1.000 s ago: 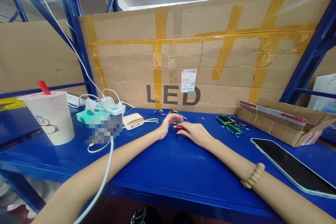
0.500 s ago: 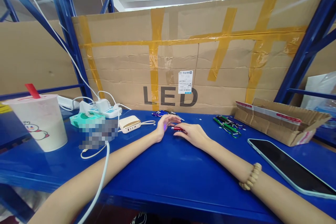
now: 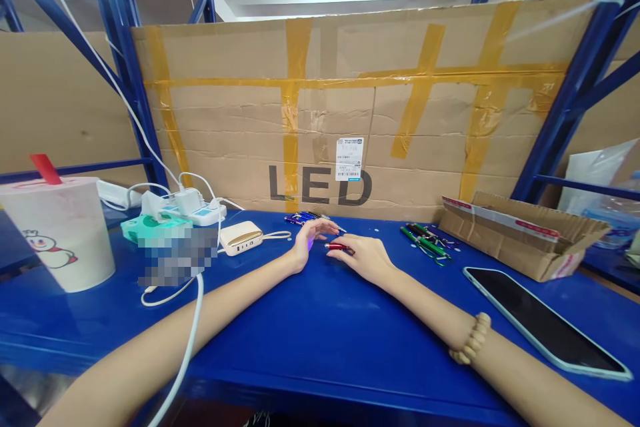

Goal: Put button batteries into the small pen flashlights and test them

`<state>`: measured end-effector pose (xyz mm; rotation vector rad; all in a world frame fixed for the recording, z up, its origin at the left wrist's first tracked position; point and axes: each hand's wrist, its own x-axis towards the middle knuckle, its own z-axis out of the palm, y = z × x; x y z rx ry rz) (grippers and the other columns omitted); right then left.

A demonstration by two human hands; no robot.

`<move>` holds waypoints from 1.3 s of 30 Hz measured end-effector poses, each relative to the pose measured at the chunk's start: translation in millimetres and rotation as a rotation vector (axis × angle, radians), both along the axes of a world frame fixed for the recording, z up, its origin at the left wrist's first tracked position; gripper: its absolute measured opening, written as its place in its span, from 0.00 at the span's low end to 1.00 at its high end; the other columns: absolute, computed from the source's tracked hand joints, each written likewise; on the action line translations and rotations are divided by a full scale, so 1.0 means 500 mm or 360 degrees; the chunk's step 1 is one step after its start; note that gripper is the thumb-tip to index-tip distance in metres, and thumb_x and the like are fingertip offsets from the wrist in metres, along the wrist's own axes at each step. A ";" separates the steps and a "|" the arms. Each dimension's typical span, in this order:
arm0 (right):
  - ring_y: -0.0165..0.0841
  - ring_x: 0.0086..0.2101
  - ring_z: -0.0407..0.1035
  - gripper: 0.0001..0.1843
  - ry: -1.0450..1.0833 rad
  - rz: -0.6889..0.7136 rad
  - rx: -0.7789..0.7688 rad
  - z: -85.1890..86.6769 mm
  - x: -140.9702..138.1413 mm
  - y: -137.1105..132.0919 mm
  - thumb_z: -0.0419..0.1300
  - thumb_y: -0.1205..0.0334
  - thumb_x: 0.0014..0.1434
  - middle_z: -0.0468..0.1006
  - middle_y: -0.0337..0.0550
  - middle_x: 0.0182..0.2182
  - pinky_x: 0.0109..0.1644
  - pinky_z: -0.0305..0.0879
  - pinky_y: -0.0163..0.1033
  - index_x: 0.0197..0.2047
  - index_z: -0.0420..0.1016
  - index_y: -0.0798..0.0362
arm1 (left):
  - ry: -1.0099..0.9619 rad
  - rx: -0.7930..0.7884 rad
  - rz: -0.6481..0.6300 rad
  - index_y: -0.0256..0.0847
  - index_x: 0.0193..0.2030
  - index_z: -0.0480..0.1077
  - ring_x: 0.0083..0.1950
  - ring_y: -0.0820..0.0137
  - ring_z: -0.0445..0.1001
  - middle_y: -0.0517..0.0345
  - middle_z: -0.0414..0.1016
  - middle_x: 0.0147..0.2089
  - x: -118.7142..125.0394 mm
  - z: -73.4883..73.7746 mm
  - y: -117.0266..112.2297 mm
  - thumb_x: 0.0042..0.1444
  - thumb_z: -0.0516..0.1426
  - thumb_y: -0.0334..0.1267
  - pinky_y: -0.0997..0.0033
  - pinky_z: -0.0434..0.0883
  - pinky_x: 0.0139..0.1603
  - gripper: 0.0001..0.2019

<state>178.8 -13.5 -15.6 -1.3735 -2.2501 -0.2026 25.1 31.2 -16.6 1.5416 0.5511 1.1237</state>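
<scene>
My right hand [image 3: 367, 257] is closed in a pinch around a short, shiny red penlight [image 3: 339, 247], which points left just above the blue table. Facing it, my left hand [image 3: 309, 245] stands on its edge with fingers stretched and curved, holding nothing. A violet-blue glow lies on the left palm near the penlight's tip. Behind the left hand lie several blue and purple small lights or pens [image 3: 301, 217], partly hidden by the fingers. Further right is a pile of green and black ones [image 3: 425, 244] with metal clips.
An open cardboard box [image 3: 515, 240] and a phone [image 3: 545, 323] lie at right. On the left are a drink cup [image 3: 63, 233], a power strip [image 3: 207, 215], a cream power bank [image 3: 241, 238] and a white cable [image 3: 193, 340] crossing my left forearm. A taped cardboard wall [image 3: 225, 120] closes the back.
The view has shifted slightly, so most things sit a little further left. Both hands keep nearly the same pose, with the penlight still in my right hand and the glow on my left palm.
</scene>
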 end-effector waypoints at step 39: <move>0.33 0.42 0.70 0.14 0.0060 0.0273 -0.0077 -0.007 0.005 0.003 0.50 0.52 0.59 0.76 0.36 0.43 0.44 0.66 0.37 0.44 0.72 0.44 | -0.0057 -0.0074 0.0135 0.36 0.29 0.68 0.44 0.61 0.68 0.51 0.74 0.37 -0.001 0.000 -0.005 0.48 0.41 0.43 0.62 0.58 0.47 0.18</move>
